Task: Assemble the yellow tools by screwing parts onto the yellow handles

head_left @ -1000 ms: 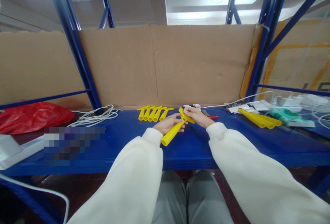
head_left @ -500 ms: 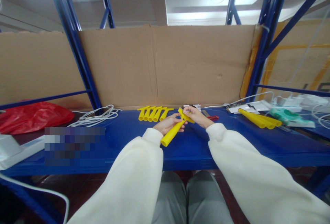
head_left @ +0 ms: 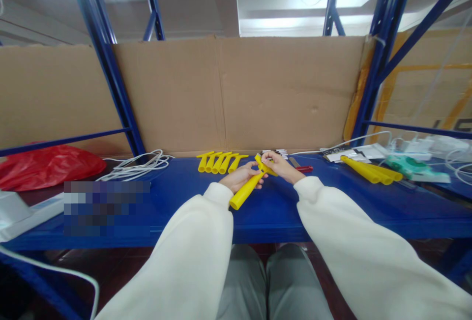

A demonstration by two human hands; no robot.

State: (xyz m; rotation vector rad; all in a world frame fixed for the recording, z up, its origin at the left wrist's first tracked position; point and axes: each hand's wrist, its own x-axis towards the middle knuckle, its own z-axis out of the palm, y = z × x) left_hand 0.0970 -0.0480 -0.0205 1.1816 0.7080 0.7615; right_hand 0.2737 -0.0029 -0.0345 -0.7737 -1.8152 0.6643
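A yellow T-shaped plastic piece with a hollow tapered handle [head_left: 245, 194] is held between my hands above the blue table. My left hand [head_left: 241, 176] wraps round it near the narrow end, with the wide open end pointing down toward me. The fingers of my right hand [head_left: 277, 165] are closed at its crosspiece; whether they pinch some small part there is too small to tell. Several similar yellow T-shaped pieces [head_left: 218, 163] lie in a row to the left, behind my left hand. Just beyond my right hand is a red-handled tool [head_left: 304, 168], partly hidden.
Yellow tapered tubes [head_left: 368, 172] lie at the right, beside a green and white packet [head_left: 415, 166]. Small dark-and-white sticks [head_left: 282, 153] lie behind my right hand. Coiled white cable [head_left: 147, 166] and a red plastic bag [head_left: 55, 165] are at left. Cardboard [head_left: 239, 94] closes off the back.
Almost nothing differs. My right fingers have shifted very slightly at the crosspiece, while my left hand keeps its hold on the yellow piece.
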